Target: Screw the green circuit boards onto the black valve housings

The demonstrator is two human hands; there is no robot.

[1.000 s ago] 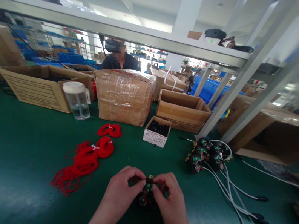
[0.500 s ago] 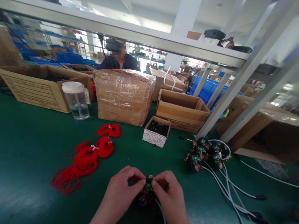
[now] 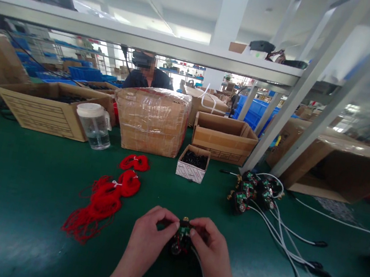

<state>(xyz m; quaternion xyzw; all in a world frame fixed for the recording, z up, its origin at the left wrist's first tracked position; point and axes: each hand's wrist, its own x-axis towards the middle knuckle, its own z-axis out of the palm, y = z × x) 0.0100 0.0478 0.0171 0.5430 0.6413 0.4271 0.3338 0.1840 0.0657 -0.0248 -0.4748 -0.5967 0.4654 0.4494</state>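
A small device with a green circuit board [image 3: 184, 233], black parts and a brass fitting on top sits low in the middle of the head view. From its right side a white cable runs down toward the front. My left hand [image 3: 155, 233] pinches the upper left of the device between thumb and forefinger. On the opposite side, my right hand [image 3: 209, 243] grips the upper right edge with thumb and fingertips. The fingers partly cover the device's top.
Red wire bundles [image 3: 106, 198] lie to the left. Ahead stands a small box of black parts [image 3: 190, 172]. Similar circuit-board devices [image 3: 243, 200] with white cables are heaped at right. Cardboard boxes [image 3: 154, 124] and a plastic jug [image 3: 96, 130] line the back, below a shelf [image 3: 151, 45]; a person sits beyond.
My right thumb and fingers have shifted slightly off the device's top, so more green board shows. My left hand stays nearly still. Another person's hands at far right have gone out of view.
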